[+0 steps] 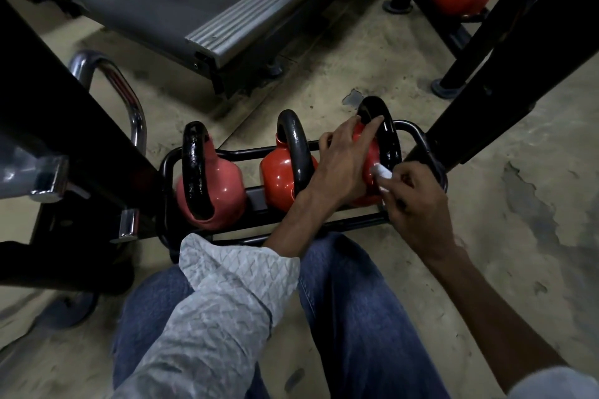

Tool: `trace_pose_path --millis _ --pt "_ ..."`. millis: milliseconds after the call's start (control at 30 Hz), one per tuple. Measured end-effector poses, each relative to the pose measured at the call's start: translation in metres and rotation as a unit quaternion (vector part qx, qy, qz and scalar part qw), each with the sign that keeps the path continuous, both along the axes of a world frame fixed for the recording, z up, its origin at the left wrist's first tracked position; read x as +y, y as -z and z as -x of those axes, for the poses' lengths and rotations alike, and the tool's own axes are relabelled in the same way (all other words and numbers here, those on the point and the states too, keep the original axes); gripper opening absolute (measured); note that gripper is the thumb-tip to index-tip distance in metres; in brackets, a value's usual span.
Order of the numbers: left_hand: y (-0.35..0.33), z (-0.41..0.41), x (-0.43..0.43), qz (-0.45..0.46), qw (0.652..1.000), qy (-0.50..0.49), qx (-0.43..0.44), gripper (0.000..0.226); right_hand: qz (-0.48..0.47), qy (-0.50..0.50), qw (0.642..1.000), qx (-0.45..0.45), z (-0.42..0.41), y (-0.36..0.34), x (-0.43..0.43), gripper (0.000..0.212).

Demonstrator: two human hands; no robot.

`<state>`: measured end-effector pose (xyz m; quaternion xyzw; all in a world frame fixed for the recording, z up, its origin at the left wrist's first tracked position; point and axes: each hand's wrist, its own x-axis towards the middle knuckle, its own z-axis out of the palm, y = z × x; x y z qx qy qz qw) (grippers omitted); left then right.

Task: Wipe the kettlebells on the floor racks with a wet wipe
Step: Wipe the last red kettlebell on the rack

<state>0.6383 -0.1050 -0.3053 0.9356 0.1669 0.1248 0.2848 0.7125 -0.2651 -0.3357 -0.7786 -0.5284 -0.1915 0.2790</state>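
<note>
Left hand (343, 159) splayed, right hand (418, 204) curled — pinching

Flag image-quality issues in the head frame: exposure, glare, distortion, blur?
Head view: dim, the black frame posts lose detail. Head view: glare spots on the red kettlebells and the chrome bar. Head view: wide-angle lean toward the edges, seen in the posts. Head view: wet wipe in the right hand nearly blown out, slightly soft.

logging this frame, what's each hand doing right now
left hand: open, resting on the rightmost kettlebell
right hand: holding a wet wipe against it
</note>
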Motion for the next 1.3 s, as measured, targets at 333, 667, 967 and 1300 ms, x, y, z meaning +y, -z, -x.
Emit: trace_pose_path --millis 333,667,967,1300 --pt "-0.002 0.002 0.0 0.002 1.0 -0.002 0.002 0.108 -0.256 0.139 0.88 0.375 0.025 0.025 0.0 0.011" --pt "0.002 0.0 -0.003 0.006 1.0 -0.007 -0.001 0.129 -0.267 0.164 0.784 0.536 -0.003 0.016 0.018 0.021" --pt "0.003 0.002 -0.004 0.002 1.0 -0.007 -0.017 0.122 0.098 0.0 0.87 0.483 -0.053 -0.018 0.023 0.018" --pt "0.0 0.002 -0.004 0.002 1.0 -0.016 -0.016 0.119 0.056 0.039 0.72 0.691 -0.074 -0.024 0.036 0.044"
